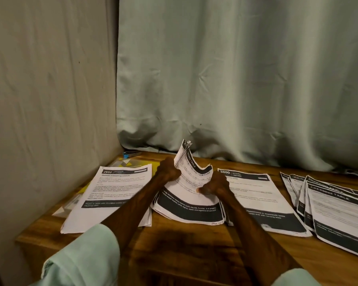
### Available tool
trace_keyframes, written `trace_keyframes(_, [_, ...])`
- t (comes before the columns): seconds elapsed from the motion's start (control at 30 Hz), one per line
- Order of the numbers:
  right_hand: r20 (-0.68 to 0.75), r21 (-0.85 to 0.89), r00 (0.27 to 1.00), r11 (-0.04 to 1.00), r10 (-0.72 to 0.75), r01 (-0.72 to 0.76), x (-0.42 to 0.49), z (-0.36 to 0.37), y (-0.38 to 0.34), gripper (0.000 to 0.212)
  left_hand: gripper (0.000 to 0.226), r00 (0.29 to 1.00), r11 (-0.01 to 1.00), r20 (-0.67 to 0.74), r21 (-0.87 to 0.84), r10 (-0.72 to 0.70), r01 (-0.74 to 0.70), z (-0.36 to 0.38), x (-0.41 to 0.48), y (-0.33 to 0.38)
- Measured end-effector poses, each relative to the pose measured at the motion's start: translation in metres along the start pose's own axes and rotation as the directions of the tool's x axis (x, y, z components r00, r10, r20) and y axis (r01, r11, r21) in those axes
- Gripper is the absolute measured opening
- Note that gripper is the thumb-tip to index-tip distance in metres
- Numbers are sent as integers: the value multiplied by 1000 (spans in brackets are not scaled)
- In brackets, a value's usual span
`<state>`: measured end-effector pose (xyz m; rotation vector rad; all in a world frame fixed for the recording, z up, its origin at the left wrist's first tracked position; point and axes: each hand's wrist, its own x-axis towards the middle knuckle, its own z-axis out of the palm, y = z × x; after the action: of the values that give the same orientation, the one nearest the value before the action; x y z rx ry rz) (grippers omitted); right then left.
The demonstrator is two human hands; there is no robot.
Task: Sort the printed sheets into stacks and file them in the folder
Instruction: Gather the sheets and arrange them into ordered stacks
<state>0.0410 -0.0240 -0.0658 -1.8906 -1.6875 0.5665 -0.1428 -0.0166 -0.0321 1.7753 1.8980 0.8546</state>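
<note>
Clenching curled sheaf in left hand and right hand; "2652" on 9 o'clock stack, "3800" on 3 o'clock stack.

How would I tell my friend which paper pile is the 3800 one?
Find the wooden table before the green curtain. Just right of the curled bundle lies a flat stack. Only its top sheet shows 3800; the left stack says 2652, and the far-right sheets are fanned out.

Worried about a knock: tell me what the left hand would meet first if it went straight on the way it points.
The left hand grips the curled bundle of sheets, so its raised edge comes first; beyond that, probably the curtain, though depth is unclear.
</note>
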Motion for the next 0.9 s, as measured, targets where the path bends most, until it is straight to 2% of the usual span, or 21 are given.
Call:
trace_keyframes(0.07, [2,173,999,984,-33,32,-2,0,4,80,44,994,992,-32,-70,100,-102,-11,-5,-7])
trace_keyframes(0.1, [2,331,998,942,-61,56,-4,-2,7,73,41,989,983,-47,-119,138,-142,-17,-6,-11])
trace_keyframes(0.17, [45,676,993,735,-112,52,-11,-11,10,59,34,975,941,-77,-257,207,-220,-34,-12,-16])
trace_keyframes(0.2, [83,788,986,615,-147,26,-16,-18,9,54,31,967,905,-105,-342,232,-254,-44,-18,-17])
trace_keyframes(0.27, [91,878,974,479,-208,20,-23,-36,3,49,31,956,823,-135,-487,262,-294,-65,-30,-15])
trace_keyframes(0.33, [46,907,965,417,-257,67,-32,-55,-10,42,36,948,748,-138,-587,285,-311,-79,-37,-12])
trace_keyframes(0.4, [-38,900,957,406,-286,157,-40,-71,-26,33,36,942,692,-152,-645,300,-325,-85,-41,-4])
trace_keyframes(0.53, [-254,797,917,470,-307,378,-50,-97,-48,20,13,934,635,-205,-689,292,-349,-86,-40,14])
trace_keyframes(0.6, [-314,761,897,483,-310,433,-52,-101,-50,15,14,938,608,-210,-718,274,-339,-83,-37,19])
trace_keyframes(0.73, [-330,753,901,498,-281,431,-54,-86,-34,15,35,948,587,-198,-747,249,-311,-74,-37,12])
trace_keyframes(0.9, [-286,773,925,510,-252,377,-58,-65,-27,18,27,960,572,-192,-772,206,-277,-61,-43,2])
